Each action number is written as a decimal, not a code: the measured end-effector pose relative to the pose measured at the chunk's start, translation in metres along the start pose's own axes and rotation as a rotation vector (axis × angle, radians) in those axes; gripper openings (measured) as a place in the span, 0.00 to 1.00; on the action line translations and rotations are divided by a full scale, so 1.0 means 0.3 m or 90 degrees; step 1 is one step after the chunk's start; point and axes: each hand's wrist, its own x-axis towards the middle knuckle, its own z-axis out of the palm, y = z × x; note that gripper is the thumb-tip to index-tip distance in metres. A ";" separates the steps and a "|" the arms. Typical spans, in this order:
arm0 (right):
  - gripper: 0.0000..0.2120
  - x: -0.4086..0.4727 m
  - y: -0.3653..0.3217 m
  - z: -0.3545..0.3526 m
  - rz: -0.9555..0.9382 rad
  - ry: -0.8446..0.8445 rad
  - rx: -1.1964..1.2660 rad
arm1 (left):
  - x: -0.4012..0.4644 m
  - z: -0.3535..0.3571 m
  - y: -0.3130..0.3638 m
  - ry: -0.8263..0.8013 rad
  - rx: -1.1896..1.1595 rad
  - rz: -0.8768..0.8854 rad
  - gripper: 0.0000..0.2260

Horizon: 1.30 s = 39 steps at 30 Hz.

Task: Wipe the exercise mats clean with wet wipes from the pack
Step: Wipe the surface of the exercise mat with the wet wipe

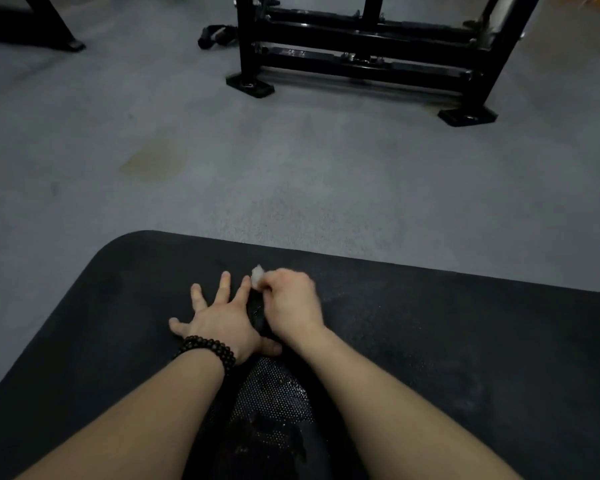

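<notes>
In right hand, mostly hidden wipe

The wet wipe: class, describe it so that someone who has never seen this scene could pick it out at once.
Start at the black exercise mat spread over the grey floor. Near its far edge two hands meet; the right hand is curled round the wet wipe. It is the small crumpled white wad poking out beyond the knuckles, the only white thing on the dark mat.
</notes>
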 end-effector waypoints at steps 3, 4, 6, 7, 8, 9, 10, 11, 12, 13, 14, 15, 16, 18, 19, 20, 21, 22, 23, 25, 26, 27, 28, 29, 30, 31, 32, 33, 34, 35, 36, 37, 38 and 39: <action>0.07 0.007 0.153 -0.093 0.162 0.198 -0.044 | 0.001 0.004 0.000 0.005 -0.004 -0.001 0.60; 0.08 0.000 0.211 -0.128 0.250 0.238 -0.046 | 0.003 0.005 0.000 0.002 -0.007 -0.001 0.60; 0.11 -0.023 0.240 -0.137 0.346 0.244 -0.047 | 0.005 0.009 -0.003 0.001 -0.015 0.001 0.60; 0.13 -0.031 0.202 -0.110 0.299 0.214 -0.054 | 0.005 0.012 -0.004 0.006 -0.018 0.004 0.60; 0.14 -0.044 0.142 -0.068 0.212 0.155 -0.055 | 0.003 0.015 -0.007 0.014 -0.021 0.008 0.59; 0.15 -0.064 0.069 -0.025 0.116 0.082 -0.057 | 0.001 0.022 -0.013 0.026 -0.026 0.011 0.56; 0.15 -0.084 0.005 0.003 0.040 -0.005 -0.050 | -0.002 0.030 -0.017 0.042 -0.034 0.015 0.52; 0.14 -0.098 -0.033 0.011 -0.018 -0.071 -0.031 | -0.008 0.035 -0.020 0.057 -0.041 0.019 0.48; 0.12 -0.101 -0.040 -0.006 -0.040 -0.096 -0.022 | -0.014 0.040 -0.023 0.068 -0.045 0.023 0.47; 0.10 -0.096 -0.013 -0.043 -0.021 -0.061 -0.026 | -0.017 0.042 -0.025 0.074 -0.046 0.026 0.49; 0.08 -0.094 0.042 -0.083 0.032 0.004 -0.045 | -0.018 0.042 -0.024 0.073 -0.051 0.028 0.52; 0.07 -0.096 0.117 -0.123 0.108 0.092 -0.056 | -0.019 0.040 -0.020 0.072 -0.055 0.029 0.54; 0.07 -0.106 0.199 -0.169 0.203 0.184 -0.051 | -0.021 0.038 -0.015 0.075 -0.058 0.031 0.54; 0.09 -0.138 0.291 -0.214 0.368 0.249 -0.026 | -0.032 0.037 -0.009 0.098 -0.055 0.031 0.53; 0.11 -0.147 0.275 -0.199 0.390 0.236 -0.040 | -0.037 0.041 -0.006 0.115 -0.050 0.030 0.52; 0.13 -0.148 0.229 -0.158 0.340 0.208 -0.054 | -0.041 0.043 0.000 0.128 -0.047 0.030 0.51; 0.13 -0.150 0.164 -0.108 0.261 0.157 -0.042 | -0.045 0.043 0.002 0.132 -0.049 0.031 0.50; 0.14 -0.160 0.087 -0.053 0.170 0.096 -0.028 | -0.050 0.039 -0.004 0.125 -0.054 0.034 0.50; 0.14 -0.174 0.018 -0.011 0.085 0.030 -0.012 | -0.051 0.031 -0.014 0.106 -0.053 0.042 0.50; 0.12 -0.176 -0.028 0.001 -0.007 -0.047 0.006 | -0.054 0.016 -0.044 0.054 -0.030 0.063 0.53; 0.11 -0.163 -0.003 -0.031 0.001 -0.032 -0.012 | -0.055 0.009 -0.060 0.027 -0.008 0.077 0.56; 0.09 -0.147 0.050 -0.064 0.045 0.006 -0.048 | -0.057 0.003 -0.073 0.002 0.012 0.086 0.59; 0.09 -0.134 0.124 -0.099 0.118 0.066 -0.082 | -0.059 -0.002 -0.079 -0.014 0.026 0.090 0.60; 0.08 -0.132 0.197 -0.141 0.208 0.134 -0.105 | -0.059 -0.003 -0.082 -0.022 0.033 0.091 0.61; 0.08 -0.139 0.251 -0.170 0.288 0.175 -0.115 | -0.061 -0.002 -0.080 -0.021 0.034 0.089 0.61; 0.09 -0.149 0.269 -0.176 0.325 0.189 -0.132 | -0.060 0.001 -0.077 -0.016 0.030 0.089 0.61; 0.11 -0.161 0.247 -0.158 0.304 0.178 -0.158 | -0.059 0.007 -0.074 -0.009 0.027 0.091 0.60; 0.13 -0.173 0.188 -0.115 0.236 0.144 -0.171 | -0.058 0.015 -0.074 -0.001 0.024 0.097 0.59; 0.15 -0.189 0.103 -0.064 0.167 0.089 -0.158 | -0.057 0.021 -0.080 0.009 0.019 0.102 0.58; 0.17 -0.208 0.008 -0.013 0.107 0.027 -0.120 | -0.055 0.024 -0.088 0.017 0.014 0.105 0.54; 0.18 -0.231 -0.075 0.028 0.056 -0.023 -0.071 | -0.055 0.023 -0.094 0.023 0.013 0.109 0.48; 0.17 -0.252 -0.133 0.051 0.025 -0.055 -0.043 | -0.056 0.023 -0.095 0.030 0.010 0.112 0.43; 0.14 -0.259 -0.153 0.047 0.018 -0.067 -0.022 | -0.057 0.022 -0.095 0.037 0.008 0.117 0.40; 0.12 -0.253 -0.144 0.021 0.031 -0.047 -0.013 | -0.057 0.020 -0.095 0.034 0.011 0.119 0.42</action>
